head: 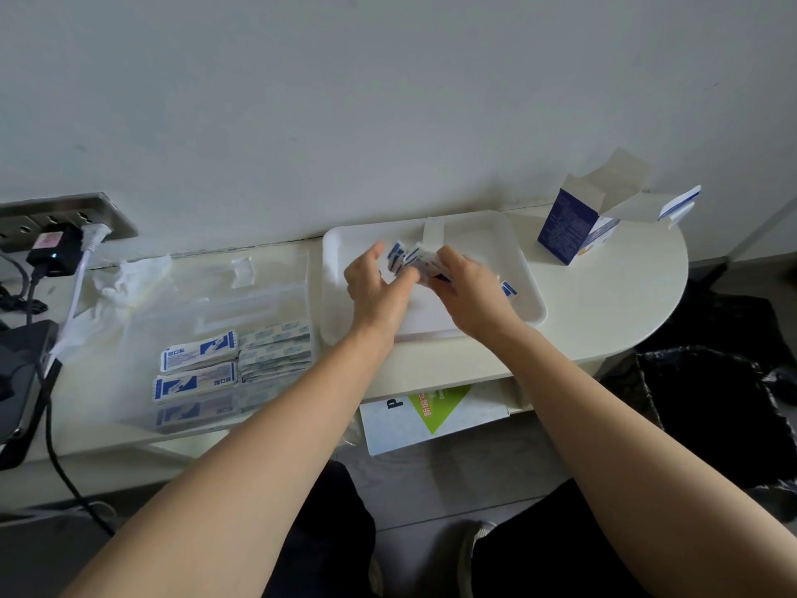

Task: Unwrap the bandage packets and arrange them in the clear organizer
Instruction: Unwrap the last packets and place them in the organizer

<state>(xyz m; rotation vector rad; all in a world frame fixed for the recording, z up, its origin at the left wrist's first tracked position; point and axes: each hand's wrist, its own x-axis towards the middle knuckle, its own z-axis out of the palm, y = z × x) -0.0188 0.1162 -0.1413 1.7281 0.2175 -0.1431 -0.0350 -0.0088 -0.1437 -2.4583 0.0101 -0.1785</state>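
At nine o'clock, bandages (pixel 196 369) are seen stacked in the clear organizer (pixel 241 304). At twelve, above the white tray (pixel 496 248), loose bandage packets (pixel 412 257) are pinched together by the left hand (pixel 379 289) and right hand (pixel 468 287). Gathering is judged the step in hand; a level carry toward nine o'clock is called for next.

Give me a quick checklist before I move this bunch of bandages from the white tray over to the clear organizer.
1. Grip on bunch of bandages by left hand and right hand: ok.
2. Free room in clear organizer behind the stacks: ok.
3. Nothing stands between white tray and organizer: ok.
4. Tray emptied: not ok, a loose bandage lies by the right wrist.
5. Bandages in the bunch all aligned: cannot tell.
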